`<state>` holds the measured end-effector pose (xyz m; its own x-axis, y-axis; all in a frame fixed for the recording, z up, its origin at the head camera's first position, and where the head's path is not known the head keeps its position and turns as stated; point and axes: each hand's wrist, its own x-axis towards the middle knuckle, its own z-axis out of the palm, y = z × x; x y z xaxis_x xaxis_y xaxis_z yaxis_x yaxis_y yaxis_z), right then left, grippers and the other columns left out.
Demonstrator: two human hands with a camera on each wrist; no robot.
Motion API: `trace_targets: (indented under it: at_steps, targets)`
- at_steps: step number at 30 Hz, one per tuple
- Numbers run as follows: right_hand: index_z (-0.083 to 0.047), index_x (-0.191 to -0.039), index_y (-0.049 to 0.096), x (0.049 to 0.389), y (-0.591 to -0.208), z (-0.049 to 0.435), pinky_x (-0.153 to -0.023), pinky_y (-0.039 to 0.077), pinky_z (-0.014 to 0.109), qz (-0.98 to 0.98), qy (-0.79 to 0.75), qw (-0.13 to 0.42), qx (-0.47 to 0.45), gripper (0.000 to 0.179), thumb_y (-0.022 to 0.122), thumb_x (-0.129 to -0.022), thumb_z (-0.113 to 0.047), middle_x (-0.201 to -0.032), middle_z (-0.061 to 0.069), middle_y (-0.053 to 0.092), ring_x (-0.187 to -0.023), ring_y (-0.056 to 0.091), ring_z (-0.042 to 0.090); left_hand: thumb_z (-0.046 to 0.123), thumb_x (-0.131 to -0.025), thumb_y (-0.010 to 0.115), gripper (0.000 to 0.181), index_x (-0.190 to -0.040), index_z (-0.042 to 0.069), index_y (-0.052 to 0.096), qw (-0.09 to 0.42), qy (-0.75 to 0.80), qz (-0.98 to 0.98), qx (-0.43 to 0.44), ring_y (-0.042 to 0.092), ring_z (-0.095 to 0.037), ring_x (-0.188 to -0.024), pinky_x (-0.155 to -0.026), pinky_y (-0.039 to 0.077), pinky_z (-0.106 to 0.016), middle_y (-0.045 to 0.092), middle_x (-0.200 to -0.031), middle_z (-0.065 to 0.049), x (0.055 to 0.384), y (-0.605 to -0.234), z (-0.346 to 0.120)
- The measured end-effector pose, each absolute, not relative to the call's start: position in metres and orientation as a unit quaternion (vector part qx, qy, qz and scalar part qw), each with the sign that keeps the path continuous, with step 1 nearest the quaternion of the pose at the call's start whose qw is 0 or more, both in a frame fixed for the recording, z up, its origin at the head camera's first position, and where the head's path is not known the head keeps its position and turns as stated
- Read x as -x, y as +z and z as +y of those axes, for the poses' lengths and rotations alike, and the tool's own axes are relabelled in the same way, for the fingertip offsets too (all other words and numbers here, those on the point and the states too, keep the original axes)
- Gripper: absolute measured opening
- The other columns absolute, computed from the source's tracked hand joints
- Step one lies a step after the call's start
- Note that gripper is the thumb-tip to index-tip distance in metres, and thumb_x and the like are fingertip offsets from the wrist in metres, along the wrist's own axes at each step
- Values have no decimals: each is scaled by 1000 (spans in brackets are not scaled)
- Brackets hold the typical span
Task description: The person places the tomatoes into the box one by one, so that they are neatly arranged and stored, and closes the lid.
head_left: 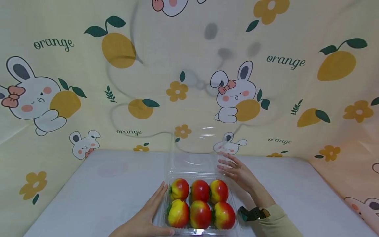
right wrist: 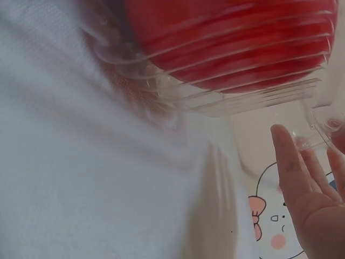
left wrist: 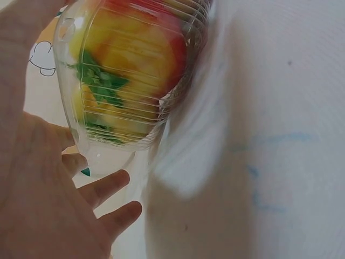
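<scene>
A clear plastic clamshell box [head_left: 197, 231] stands at the table's front middle, holding several red-and-yellow fruits [head_left: 200, 214] in two rows. Green leaves [left wrist: 99, 81] show beside the fruit through its ribbed wall in the left wrist view. The see-through lid [head_left: 193, 163] is raised at the back. My left hand [head_left: 145, 215] rests against the box's left side, fingers extended and thumb at the front edge. With its fingers spread and fairly straight, my right hand [head_left: 241, 172] touches the lid's right edge. A red fruit [right wrist: 232, 43] shows above that hand in the right wrist view.
The box stands on a white table [head_left: 118, 177]. Behind and around it hangs a cream cloth [head_left: 177, 42] printed with rabbits, oranges and flowers. A dark wristband [head_left: 251, 214] is on the right wrist, beside a light sleeve [head_left: 278, 222].
</scene>
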<state>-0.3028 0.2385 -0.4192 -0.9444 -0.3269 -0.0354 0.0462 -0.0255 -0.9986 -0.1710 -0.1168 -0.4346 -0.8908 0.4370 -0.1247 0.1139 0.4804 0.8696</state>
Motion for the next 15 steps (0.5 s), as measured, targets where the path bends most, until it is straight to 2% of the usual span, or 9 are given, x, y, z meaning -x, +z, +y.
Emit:
trace_targets:
  at_steps: [7,15]
  targets:
    - [-12,-150,26,307,-416,238,-99,48,33,701,-690,119,133,60,53,-97,-9,-144,19,43,-127,52,28,56,-70,75,112,-155,32,5,166,460,855,-174,12,-43,-145,-94,29,-78,-5,-163,1,183,-432,-123]
    - [-19,-148,31,310,-410,234,-106,38,48,715,-674,104,153,61,57,-94,-8,-145,17,39,-134,42,37,57,-70,75,112,-154,34,5,184,458,854,-166,13,-42,-144,-95,28,-78,-4,-163,1,197,-429,-130]
